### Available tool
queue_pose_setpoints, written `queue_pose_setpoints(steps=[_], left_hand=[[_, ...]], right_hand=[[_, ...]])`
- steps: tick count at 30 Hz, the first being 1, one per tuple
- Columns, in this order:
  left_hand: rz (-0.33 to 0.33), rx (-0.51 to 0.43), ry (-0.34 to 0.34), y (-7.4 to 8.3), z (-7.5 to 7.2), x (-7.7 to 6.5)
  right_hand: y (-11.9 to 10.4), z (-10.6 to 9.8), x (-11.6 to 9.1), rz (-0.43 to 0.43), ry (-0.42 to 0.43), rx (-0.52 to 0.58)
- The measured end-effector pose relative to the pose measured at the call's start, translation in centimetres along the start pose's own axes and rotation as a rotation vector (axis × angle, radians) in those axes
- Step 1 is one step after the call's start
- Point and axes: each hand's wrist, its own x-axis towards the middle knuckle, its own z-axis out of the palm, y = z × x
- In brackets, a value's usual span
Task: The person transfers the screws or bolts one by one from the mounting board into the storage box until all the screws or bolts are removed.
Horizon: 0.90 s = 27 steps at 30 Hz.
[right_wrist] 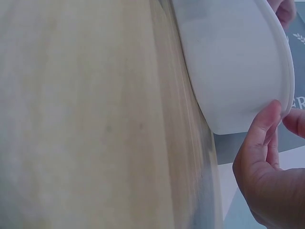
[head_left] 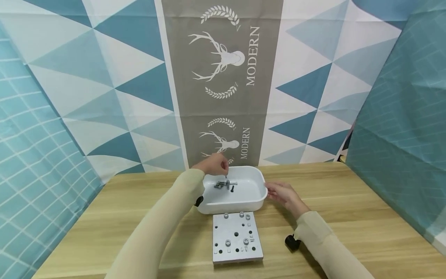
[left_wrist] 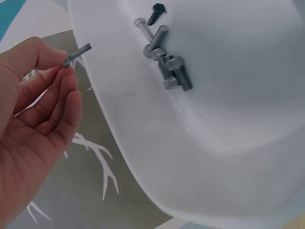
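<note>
My left hand (head_left: 213, 164) is over the back left of a white tray (head_left: 248, 190), pinching a small grey bolt (left_wrist: 78, 54) between thumb and fingertip. The bolt's threaded end points away from the fingers. Several socket-head bolts (left_wrist: 167, 67) lie in a loose pile on the tray's floor, with a dark bolt (left_wrist: 156, 14) beside them. At the tray's right end, my right hand (head_left: 283, 194) grips the rim with its fingertips, one of them against the outer wall (right_wrist: 233, 62).
In front of the tray lies a silver metal plate (head_left: 228, 230) with drilled holes and several socket-head bolts standing in it. The wooden table (head_left: 324, 193) holds both. Patterned cloth (head_left: 223, 104) hangs behind, and blue cloth covers both sides.
</note>
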Motion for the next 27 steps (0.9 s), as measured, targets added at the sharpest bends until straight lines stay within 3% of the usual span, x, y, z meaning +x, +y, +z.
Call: queue_pose_setpoints(steps=[5, 14, 22, 27], left_hand=[[-0.008, 0.021, -0.027, -0.4, 0.8, 0.1], [-0.051, 0.005, 0.002, -0.3, 0.9, 0.5], [-0.01, -0.002, -0.011, -0.5, 0.9, -0.3], [0.031, 0.023, -0.011, 0.3, 0.8, -1.5]], right_hand=[[0.2, 0.3, 0.1, -0.001, -0.005, -0.003], [0.2, 0.1, 0.1, -0.005, 0.002, -0.005], [0.2, 0.2, 0.0, 0.004, 0.006, -0.002], [0.1, 0.1, 0.0, -0.002, 0.003, -0.006]])
